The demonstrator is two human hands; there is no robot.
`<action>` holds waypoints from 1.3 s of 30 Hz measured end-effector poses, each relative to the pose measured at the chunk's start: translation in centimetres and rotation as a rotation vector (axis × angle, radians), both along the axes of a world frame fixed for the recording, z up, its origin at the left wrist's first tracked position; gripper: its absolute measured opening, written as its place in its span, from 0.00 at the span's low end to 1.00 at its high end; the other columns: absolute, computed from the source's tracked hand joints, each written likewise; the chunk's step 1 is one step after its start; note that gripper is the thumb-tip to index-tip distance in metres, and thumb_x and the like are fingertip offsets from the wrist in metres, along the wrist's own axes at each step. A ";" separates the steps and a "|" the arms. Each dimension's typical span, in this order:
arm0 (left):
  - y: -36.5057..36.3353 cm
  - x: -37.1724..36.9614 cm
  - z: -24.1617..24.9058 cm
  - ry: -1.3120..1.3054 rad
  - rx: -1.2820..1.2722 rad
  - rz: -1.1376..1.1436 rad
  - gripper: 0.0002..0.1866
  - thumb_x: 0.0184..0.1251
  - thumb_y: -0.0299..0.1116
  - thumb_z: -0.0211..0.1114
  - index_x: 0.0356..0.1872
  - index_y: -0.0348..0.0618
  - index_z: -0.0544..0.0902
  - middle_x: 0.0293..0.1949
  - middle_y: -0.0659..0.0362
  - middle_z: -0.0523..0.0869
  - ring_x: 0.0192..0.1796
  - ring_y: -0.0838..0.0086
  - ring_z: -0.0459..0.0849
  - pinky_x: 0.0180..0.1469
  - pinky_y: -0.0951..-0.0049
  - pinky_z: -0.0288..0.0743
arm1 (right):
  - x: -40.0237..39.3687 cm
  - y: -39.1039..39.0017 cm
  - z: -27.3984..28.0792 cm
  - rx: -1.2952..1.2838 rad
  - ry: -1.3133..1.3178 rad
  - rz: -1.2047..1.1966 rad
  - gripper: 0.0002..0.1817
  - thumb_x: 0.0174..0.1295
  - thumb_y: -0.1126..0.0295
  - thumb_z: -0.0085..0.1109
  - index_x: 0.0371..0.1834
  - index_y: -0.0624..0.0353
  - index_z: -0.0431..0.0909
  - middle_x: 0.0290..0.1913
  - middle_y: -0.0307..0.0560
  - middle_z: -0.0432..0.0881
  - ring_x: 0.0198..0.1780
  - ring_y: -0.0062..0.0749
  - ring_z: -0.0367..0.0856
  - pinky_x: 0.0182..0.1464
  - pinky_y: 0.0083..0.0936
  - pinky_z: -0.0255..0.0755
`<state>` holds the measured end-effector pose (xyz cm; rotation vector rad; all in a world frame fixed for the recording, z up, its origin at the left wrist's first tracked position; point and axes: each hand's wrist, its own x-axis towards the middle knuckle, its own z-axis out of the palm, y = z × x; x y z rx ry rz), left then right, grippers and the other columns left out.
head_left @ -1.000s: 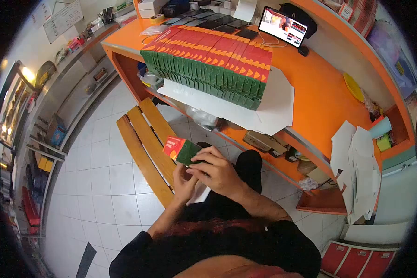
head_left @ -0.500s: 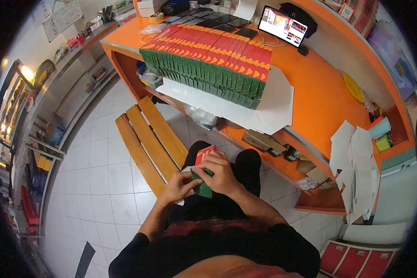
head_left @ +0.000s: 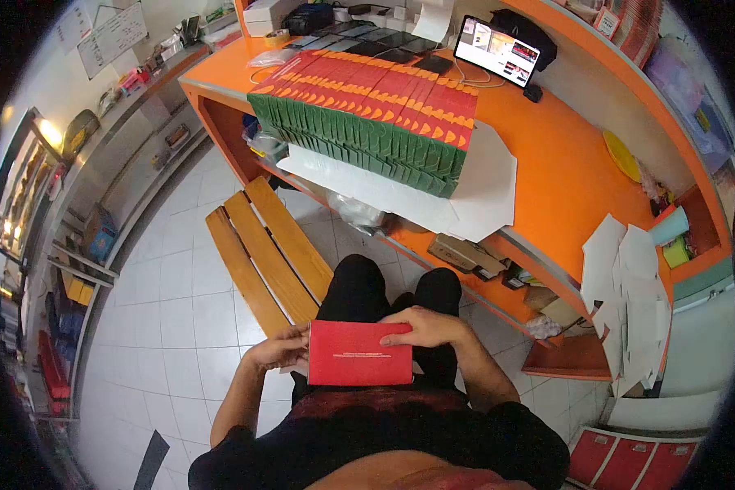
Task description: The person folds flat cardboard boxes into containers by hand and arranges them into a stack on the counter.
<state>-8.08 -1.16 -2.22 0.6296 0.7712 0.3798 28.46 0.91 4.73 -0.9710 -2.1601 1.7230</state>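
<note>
A red cardboard box [head_left: 359,363] with a small line of pale print lies across my lap, its broad face turned up. My left hand [head_left: 279,349] grips its left end, the fingers partly hidden at the edge. At the upper right corner, my right hand [head_left: 425,327] holds the box with the thumb on the red face and the other fingers out of sight or stretched along the top edge. Ahead on the orange counter [head_left: 559,192] stands a long row of similar red and green boxes [head_left: 367,106], packed tightly side by side on a white sheet [head_left: 486,188].
A slatted wooden bench [head_left: 261,245] extends forward left of my legs. A lit tablet [head_left: 496,51] stands at the counter's back, beside several dark flat panels [head_left: 367,34]. White cardboard sheets [head_left: 625,302] lean at the right. Under the counter are a brown carton [head_left: 464,251] and plastic bags.
The box has turned from upright, with its green end showing, to lying sideways with the broad red face up. My hands have moved apart to its two ends.
</note>
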 end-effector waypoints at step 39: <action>24.7 26.4 26.0 1.159 1.865 -0.326 0.32 0.75 0.63 0.43 0.76 0.67 0.67 0.79 0.59 0.61 0.81 0.58 0.55 0.73 0.21 0.44 | 13.2 9.2 13.6 0.531 -0.075 -0.658 0.13 0.66 0.66 0.67 0.43 0.68 0.84 0.36 0.44 0.89 0.37 0.24 0.84 0.44 0.28 0.78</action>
